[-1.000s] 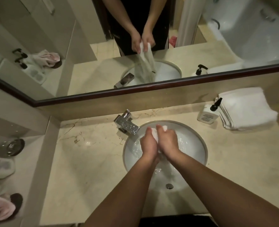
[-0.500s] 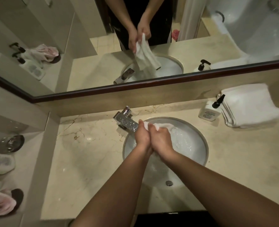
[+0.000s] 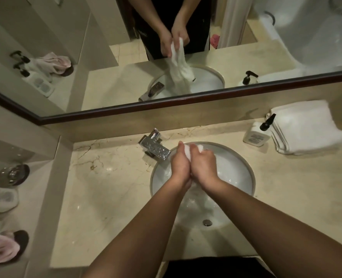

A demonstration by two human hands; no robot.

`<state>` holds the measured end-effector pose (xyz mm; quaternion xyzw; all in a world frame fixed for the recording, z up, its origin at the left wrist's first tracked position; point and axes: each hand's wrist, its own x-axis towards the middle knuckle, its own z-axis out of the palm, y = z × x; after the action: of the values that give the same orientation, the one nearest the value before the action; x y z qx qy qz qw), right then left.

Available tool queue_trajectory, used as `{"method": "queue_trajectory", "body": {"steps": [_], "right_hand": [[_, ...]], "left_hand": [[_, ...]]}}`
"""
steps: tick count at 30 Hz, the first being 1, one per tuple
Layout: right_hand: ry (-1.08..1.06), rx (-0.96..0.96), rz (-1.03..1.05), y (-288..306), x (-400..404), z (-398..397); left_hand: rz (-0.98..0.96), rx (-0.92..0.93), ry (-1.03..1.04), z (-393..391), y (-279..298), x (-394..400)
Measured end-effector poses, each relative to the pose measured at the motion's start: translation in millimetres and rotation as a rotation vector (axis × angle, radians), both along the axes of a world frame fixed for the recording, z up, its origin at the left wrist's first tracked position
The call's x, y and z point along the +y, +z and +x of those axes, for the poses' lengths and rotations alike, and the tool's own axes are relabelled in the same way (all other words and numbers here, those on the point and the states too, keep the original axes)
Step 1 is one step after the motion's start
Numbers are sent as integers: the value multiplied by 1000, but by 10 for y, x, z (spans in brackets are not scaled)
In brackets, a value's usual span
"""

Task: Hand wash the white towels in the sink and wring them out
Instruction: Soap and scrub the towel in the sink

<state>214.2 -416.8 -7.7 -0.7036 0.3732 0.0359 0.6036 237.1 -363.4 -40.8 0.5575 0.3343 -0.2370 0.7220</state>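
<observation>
From the head camera, both hands are over the round white sink (image 3: 244, 167), pressed side by side above the bowl. The left hand (image 3: 179, 164) has its fingers curled around a white towel (image 3: 186, 151), and the right hand (image 3: 203, 164) is curled onto the same towel from the other side. A knot of the cloth pokes out above the fingertips, and more wet white cloth hangs below the wrists into the sink, toward the drain (image 3: 207, 222). Water glints inside the bowl to the right of the hands.

The chrome faucet (image 3: 154, 146) sits on the sink's upper left rim, just beside the left hand. Up and to the right of the sink stands a white pump bottle (image 3: 256, 134) with a black top, and touching it on its far side is a stack of folded white towels (image 3: 306, 129). All of it rests on the beige marble counter (image 3: 110, 187).

Behind the sink runs the mirror (image 3: 106, 77), and the reflection there shows the two hands gripping the top of the towel while its long tail drops into the bowl. Far left of the sink, on a lower ledge, lies a pink cloth (image 3: 0, 249).
</observation>
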Motion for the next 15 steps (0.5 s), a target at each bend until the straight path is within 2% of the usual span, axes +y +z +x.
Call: {"method": "queue_trajectory", "body": {"steps": [4, 8, 10, 15], "right_hand": [[-98, 41, 60, -15, -170, 130], [26, 27, 24, -6, 54, -42], [37, 3, -17, 27, 56, -41], [-109, 29, 4, 43, -243, 178]], "left_hand": [[38, -57, -93, -60, -7, -38], [-12, 4, 54, 65, 17, 5], [-33, 34, 55, 40, 5, -1], [-9, -41, -57, -86, -65, -103]]}}
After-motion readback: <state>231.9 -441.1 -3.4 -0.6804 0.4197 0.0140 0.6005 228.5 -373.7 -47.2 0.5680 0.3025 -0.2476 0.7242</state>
